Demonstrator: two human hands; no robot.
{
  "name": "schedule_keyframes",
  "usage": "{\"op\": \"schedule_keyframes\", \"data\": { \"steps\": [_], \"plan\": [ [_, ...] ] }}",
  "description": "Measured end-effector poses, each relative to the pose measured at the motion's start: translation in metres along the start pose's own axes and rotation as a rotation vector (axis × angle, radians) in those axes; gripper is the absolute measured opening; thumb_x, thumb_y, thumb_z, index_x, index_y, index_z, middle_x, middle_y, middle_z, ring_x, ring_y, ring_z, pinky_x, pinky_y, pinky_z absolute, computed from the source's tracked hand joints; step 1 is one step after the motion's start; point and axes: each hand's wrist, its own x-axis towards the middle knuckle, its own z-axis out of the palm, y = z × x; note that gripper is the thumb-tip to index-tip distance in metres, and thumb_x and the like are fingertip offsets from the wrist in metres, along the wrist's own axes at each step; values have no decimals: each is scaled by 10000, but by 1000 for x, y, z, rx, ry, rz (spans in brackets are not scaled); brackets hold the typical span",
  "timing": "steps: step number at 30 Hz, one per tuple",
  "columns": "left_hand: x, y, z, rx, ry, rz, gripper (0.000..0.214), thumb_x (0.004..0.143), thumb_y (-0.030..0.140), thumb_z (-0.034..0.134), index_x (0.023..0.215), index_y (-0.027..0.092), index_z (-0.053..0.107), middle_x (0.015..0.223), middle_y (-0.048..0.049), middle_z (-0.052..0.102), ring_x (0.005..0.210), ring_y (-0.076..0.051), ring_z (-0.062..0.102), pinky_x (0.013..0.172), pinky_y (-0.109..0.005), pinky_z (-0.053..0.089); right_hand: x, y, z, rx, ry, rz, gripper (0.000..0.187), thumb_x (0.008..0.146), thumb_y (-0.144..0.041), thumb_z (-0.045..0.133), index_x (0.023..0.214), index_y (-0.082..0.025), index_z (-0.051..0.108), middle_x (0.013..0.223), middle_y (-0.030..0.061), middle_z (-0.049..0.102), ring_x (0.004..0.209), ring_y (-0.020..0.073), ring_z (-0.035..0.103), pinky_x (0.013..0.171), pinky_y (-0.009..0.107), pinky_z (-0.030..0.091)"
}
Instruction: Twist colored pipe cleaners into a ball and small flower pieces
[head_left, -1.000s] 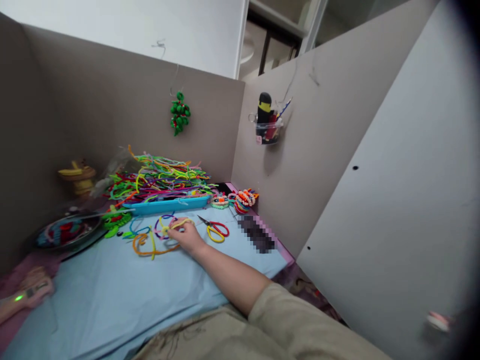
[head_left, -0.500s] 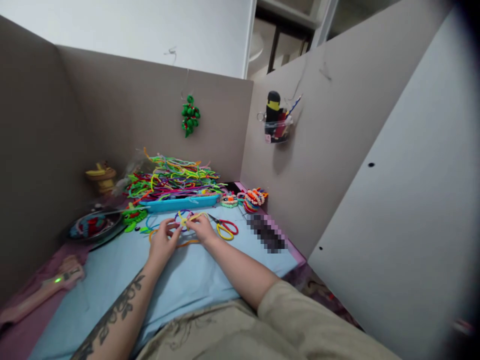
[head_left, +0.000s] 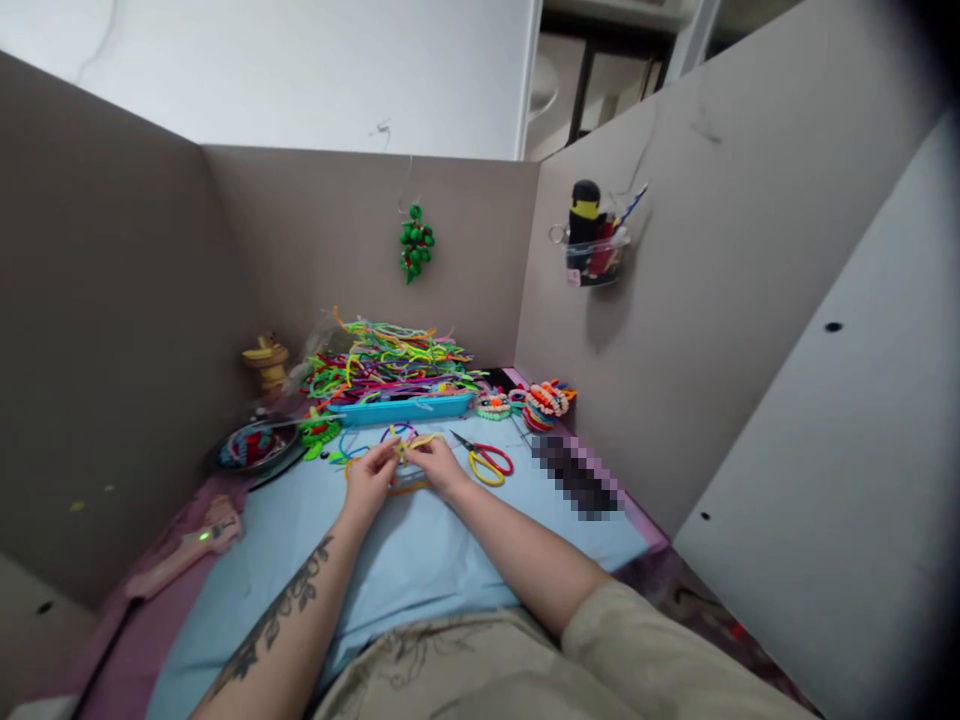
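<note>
Both hands meet over the light blue cloth on the table, fingers pinched on a small knot of coloured cords. My left hand grips it from the left, thumb and fingertips together. My right hand pinches a pale yellow strand of it from the right. Purple, blue and orange strands loop out around the fingers onto the cloth. The exact weave between the fingertips is too small to make out. Just right of my right hand lie scissors with one red and one yellow handle, blades pointing away to the left.
Behind the hands, a blue tray fronts a heap of coloured cords. Knotted cord figures sit right of it, a green one left. A dark bowl and pink tool are leftmost. Grey panels enclose the table.
The whole view has shifted, so the table and hands appear farther right. Both hands stay together on the cords, with the fingers slightly rearranged.
</note>
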Motion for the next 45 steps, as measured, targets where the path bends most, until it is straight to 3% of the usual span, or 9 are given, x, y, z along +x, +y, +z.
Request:
{"op": "schedule_keyframes", "data": {
  "steps": [3, 6, 14, 21, 25, 29, 36, 41, 45],
  "plan": [
    [0, -1, -1, -9, 55, 2, 392, 682, 358, 585, 1013, 150, 609, 631, 6, 597, 398, -79, 461, 403, -215, 391, -1, 4, 0, 43, 131, 38, 197, 619, -323, 625, 712, -155, 580, 646, -14, 566, 615, 112, 510, 602, 228, 394],
    [-2, 2, 1, -34, 63, -13, 383, 669, 343, 595, 995, 143, 613, 636, 0, 606, 396, -78, 457, 391, -214, 387, -1, 4, 0, 66, 176, 94, 255, 623, -367, 624, 741, -149, 570, 649, -7, 559, 604, 111, 498, 569, 223, 378],
    [-4, 6, 4, -70, -2, -45, 471, 622, 385, 652, 1012, 127, 590, 786, -78, 672, 602, -160, 605, 457, -230, 451, -3, -2, 2, 114, 157, 128, 269, 586, -381, 650, 704, -152, 571, 657, 2, 567, 594, 111, 490, 534, 219, 351],
    [0, 0, 2, -62, 119, 1, 425, 611, 367, 670, 959, 134, 599, 794, -74, 676, 717, -191, 639, 648, -298, 507, -3, 0, 1, 153, 158, 235, 254, 584, -358, 646, 730, -161, 580, 668, -7, 559, 583, 98, 474, 523, 205, 348],
    [2, 1, -3, -64, 230, -19, 418, 632, 361, 656, 981, 146, 581, 788, -58, 660, 714, -177, 634, 612, -267, 498, 0, 4, -4, 92, 146, 260, 228, 639, -367, 588, 736, -161, 589, 704, 0, 567, 639, 113, 495, 543, 206, 357],
    [4, 3, -8, -73, 305, -42, 414, 648, 362, 644, 1004, 164, 566, 789, -49, 647, 706, -163, 627, 577, -243, 486, 4, 5, -13, -100, 287, 128, 166, 656, -319, 559, 702, -160, 575, 629, -18, 535, 605, 113, 469, 570, 225, 367],
    [2, 5, -3, -76, 171, -33, 413, 617, 347, 674, 964, 143, 585, 792, -57, 654, 720, -175, 632, 661, -277, 497, 3, -9, -20, -463, 263, -162, 171, 685, -270, 540, 812, -181, 613, 682, -3, 535, 635, 128, 469, 634, 244, 382],
    [3, -1, -2, -102, 148, -13, 415, 619, 355, 676, 963, 140, 588, 829, -68, 668, 759, -186, 637, 703, -300, 496, 2, -9, -25, -505, 284, -157, 249, 709, -297, 518, 932, -193, 558, 630, -34, 515, 583, 122, 479, 595, 238, 390],
    [3, -3, -2, -122, 115, -7, 422, 610, 356, 685, 958, 136, 589, 873, -81, 669, 789, -196, 637, 717, -310, 493, 3, -7, -27, -547, 253, -187, 137, 707, -269, 496, 786, -190, 577, 645, -25, 544, 597, 121, 493, 588, 230, 393]
  ]
}}
